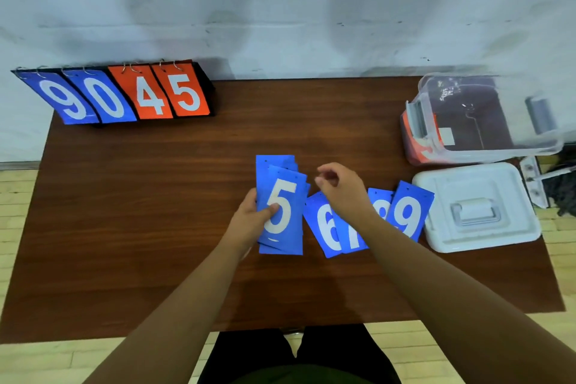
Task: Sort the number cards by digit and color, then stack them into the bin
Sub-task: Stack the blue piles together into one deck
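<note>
My left hand grips a stack of blue number cards at its left edge, thumb on the top card, a white 5. My right hand hovers just right of the stack, fingers loosely curled with nothing in them. Under and beside that hand lie more blue cards fanned on the table: a 6, a 7, an 8 and a 9. The clear plastic bin stands at the back right, with orange cards showing at its left end.
A flip scoreboard showing blue 9 0 and orange 4 5 stands at the back left of the brown table. The bin's white lid lies right of the 9 card. A wall rises behind the table.
</note>
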Motion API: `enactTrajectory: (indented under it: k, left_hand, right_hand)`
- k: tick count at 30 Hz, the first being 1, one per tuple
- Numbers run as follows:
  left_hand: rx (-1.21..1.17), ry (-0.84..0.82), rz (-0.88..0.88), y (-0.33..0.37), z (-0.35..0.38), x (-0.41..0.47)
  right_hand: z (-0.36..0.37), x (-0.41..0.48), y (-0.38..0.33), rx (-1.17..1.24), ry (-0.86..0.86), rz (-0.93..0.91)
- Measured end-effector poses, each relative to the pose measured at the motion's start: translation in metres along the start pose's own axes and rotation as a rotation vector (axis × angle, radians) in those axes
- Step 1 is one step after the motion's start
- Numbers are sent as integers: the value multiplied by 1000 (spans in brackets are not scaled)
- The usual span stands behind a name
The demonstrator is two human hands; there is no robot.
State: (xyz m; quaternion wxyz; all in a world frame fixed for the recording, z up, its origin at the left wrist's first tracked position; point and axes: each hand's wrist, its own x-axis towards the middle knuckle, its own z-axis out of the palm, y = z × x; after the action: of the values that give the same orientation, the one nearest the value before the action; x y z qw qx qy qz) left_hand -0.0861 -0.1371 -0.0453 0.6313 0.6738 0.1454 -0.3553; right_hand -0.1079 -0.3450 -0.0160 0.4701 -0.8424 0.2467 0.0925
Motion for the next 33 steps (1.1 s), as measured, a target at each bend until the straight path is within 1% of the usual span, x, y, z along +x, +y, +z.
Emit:
enactTrajectory:
  k: [2,5,7,9,11,13,15,17,19,21,23,25,27,28,30,32,33]
  left_hand:
    - [4,81,-22,-2,-3,4]
    - [56,119,-44,-5,-9,9]
    - [62,130,-51,-7,-10,10]
    - [54,136,-58,-9,-10,11]
    - [51,145,-68,-10,-11,11]
    - [44,162,-83,-13,-11,12]
    - [35,178,-97,-16,-13,12]
    - [28,195,-103,-19,-17,12]
    - [20,216,-112,-22,-20,12]
    - [19,251,-105,-24,-22,12]
    - [28,315,-57,-24,-25,12]
    - [37,388,-27,-22,-26,13]
    - [38,433,-16,-16,-28,14]
    - [39,437,-5,-13,-29,16]
    - [33,382,22,-1,-29,18]
    - [3,256,25,12,-25,18]
    - [-1,185,10,18,-21,17]
  right_hand:
    - [-16,7,26,-163,-13,37]
    - [-27,14,61,-425,-166,39]
    - [-23,16,70,-549,-247,-36]
    - [-12,19,72,-673,-298,-148]
    - [2,24,71,-817,-316,-253]
    - [13,29,68,-941,-318,-308]
    - [22,36,65,-1017,-315,-306]
    - [27,41,61,-1042,-314,-272]
    - [29,47,60,-1015,-341,-235]
    - [27,51,59,-893,-363,-196]
    - [19,52,51,-683,-302,-164]
    - [5,52,34,-416,-214,-131]
    - [-13,50,13,-119,-221,-80]
    - [-23,49,4,-21,-249,-51]
    - [-38,48,-12,49,-356,10]
    - [-43,46,-24,51,-443,53]
    - [-42,45,-27,53,-445,64]
